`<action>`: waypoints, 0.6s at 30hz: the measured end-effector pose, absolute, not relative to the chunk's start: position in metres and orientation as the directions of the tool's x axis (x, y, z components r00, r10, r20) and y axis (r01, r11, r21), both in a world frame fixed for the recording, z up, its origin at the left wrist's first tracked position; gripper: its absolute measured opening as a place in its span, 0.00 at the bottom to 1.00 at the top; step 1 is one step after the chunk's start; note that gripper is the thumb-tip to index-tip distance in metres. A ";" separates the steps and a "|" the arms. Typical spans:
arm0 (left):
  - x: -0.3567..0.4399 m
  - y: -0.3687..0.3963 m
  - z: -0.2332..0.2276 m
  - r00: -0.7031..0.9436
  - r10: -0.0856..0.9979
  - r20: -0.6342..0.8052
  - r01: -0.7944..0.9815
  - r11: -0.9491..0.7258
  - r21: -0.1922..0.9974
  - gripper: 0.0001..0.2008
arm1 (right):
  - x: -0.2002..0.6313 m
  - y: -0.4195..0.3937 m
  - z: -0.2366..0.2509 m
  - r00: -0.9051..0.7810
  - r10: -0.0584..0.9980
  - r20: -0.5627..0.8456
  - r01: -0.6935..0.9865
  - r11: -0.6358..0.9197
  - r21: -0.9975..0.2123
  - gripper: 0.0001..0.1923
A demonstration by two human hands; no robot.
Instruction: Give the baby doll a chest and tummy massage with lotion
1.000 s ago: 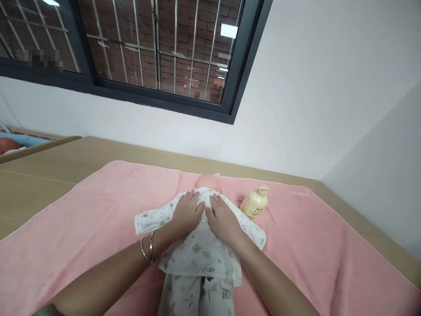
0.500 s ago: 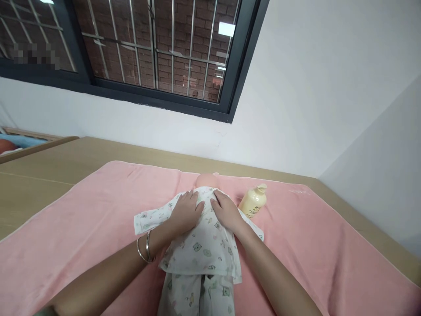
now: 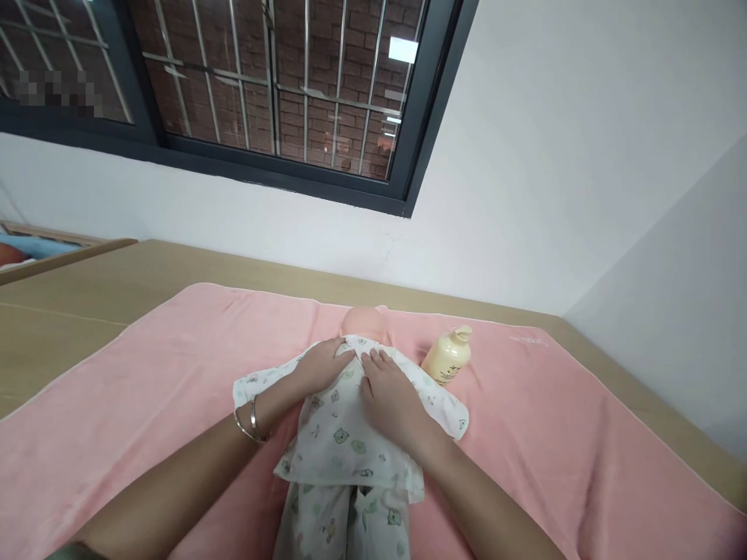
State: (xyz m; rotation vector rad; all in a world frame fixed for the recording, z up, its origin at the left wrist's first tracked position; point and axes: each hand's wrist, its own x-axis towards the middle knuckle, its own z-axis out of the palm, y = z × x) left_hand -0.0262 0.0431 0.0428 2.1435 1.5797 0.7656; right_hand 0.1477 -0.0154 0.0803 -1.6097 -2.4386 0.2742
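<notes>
A bald doll [image 3: 362,320] lies on its back on a pink blanket, its head toward the wall. Most of its face is hidden behind the collar. It wears a white printed top [image 3: 332,447] with the sleeves spread out, and matching trousers [image 3: 382,525]. My left hand [image 3: 322,365], with two bangles at the wrist, rests on the top near the collar on the left, fingers stretched out and thumb apart. Lying flat on the chest, my right hand [image 3: 390,397] has its fingers extended just below the collar.
A pale yellow bottle [image 3: 448,358] stands on the pink blanket [image 3: 542,412], right of the doll. The blanket covers a wooden surface [image 3: 192,260] against a white wall. Above is a dark-framed window [image 3: 280,175] with bars behind it.
My right hand has slid left and down onto the middle of the chest. My left hand has shifted slightly left, by the collar. The right sleeve shows more fully.
</notes>
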 end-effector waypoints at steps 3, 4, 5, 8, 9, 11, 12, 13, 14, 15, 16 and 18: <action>-0.020 0.037 0.036 0.231 0.931 0.282 0.817 -0.343 0.464 0.19 | 0.152 -0.011 0.084 -0.386 0.918 0.087 0.864 0.393 -0.316 0.24; -0.015 0.031 0.032 0.232 0.916 0.328 0.844 -0.357 0.401 0.19 | 0.155 -0.005 0.084 -0.374 0.923 0.096 0.856 0.383 -0.348 0.22; -0.008 0.023 0.026 0.229 0.897 0.379 0.867 -0.365 0.339 0.19 | 0.159 0.001 0.084 -0.357 0.928 0.103 0.850 0.369 -0.377 0.21; 0.010 0.002 0.013 0.209 0.841 0.499 0.902 -0.363 0.234 0.22 | 0.168 0.019 0.083 -0.280 0.955 0.098 0.870 0.295 -0.395 0.18; 0.014 -0.003 0.011 0.207 0.825 0.526 0.908 -0.363 0.211 0.23 | 0.169 0.022 0.082 -0.250 0.964 0.091 0.886 0.266 -0.379 0.19; 0.016 -0.006 0.011 0.225 0.813 0.537 0.903 -0.382 0.199 0.24 | 0.168 0.023 0.080 -0.202 0.976 0.085 0.917 0.219 -0.334 0.20; 0.014 -0.005 0.013 0.242 0.817 0.523 0.893 -0.399 0.209 0.23 | 0.166 0.021 0.080 -0.189 0.978 0.091 0.929 0.208 -0.307 0.21; 0.010 -0.001 0.016 0.259 0.826 0.501 0.881 -0.414 0.227 0.23 | 0.163 0.018 0.080 -0.185 0.977 0.102 0.938 0.207 -0.278 0.21; 0.006 0.004 0.021 0.270 0.839 0.472 0.869 -0.424 0.255 0.22 | 0.160 0.013 0.080 -0.191 0.975 0.116 0.945 0.214 -0.247 0.22; 0.001 0.011 0.026 0.273 0.858 0.436 0.858 -0.422 0.294 0.21 | 0.157 0.008 0.081 -0.207 0.970 0.128 0.949 0.231 -0.215 0.22; -0.005 0.017 0.031 0.269 0.880 0.392 0.846 -0.410 0.342 0.20 | 0.153 0.002 0.082 -0.230 0.963 0.137 0.950 0.253 -0.185 0.22; -0.013 0.028 0.039 0.246 0.923 0.296 0.819 -0.362 0.445 0.18 | 0.148 -0.008 0.083 -0.284 0.948 0.144 0.943 0.303 -0.137 0.22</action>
